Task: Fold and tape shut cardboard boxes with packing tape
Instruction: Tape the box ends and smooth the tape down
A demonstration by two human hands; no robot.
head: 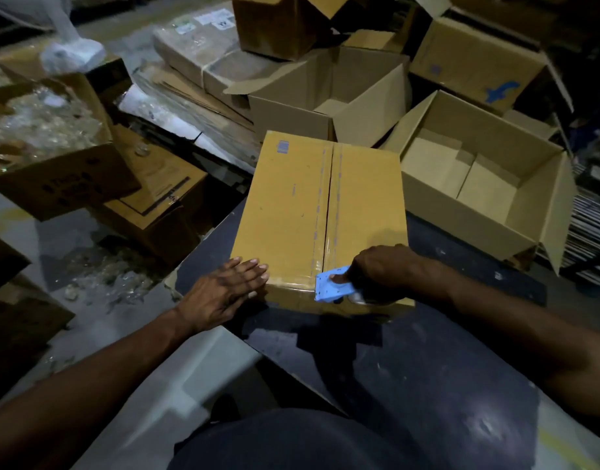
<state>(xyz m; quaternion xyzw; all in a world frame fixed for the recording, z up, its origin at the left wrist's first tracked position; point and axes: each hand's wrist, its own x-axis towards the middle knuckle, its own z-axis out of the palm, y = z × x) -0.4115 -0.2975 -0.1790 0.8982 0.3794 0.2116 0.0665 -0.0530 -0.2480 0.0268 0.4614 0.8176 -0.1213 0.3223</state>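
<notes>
A closed cardboard box (292, 205) lies on a dark table (427, 368) in front of me. Clear packing tape runs along its centre seam (329, 205), from the far edge to the near edge. My right hand (380, 266) grips a blue tape dispenser (334, 286) at the near end of that seam, where the tape bends over the front edge. My left hand (224, 293) lies flat with straight fingers on the box's near left corner.
Open empty cardboard boxes stand behind, one at the right (478, 178) and one at the back centre (329, 93). A carton of clear plastic wrap (44, 130) sits at the left. Flattened cardboard (190, 96) is piled behind. Plastic scraps litter the floor at the left.
</notes>
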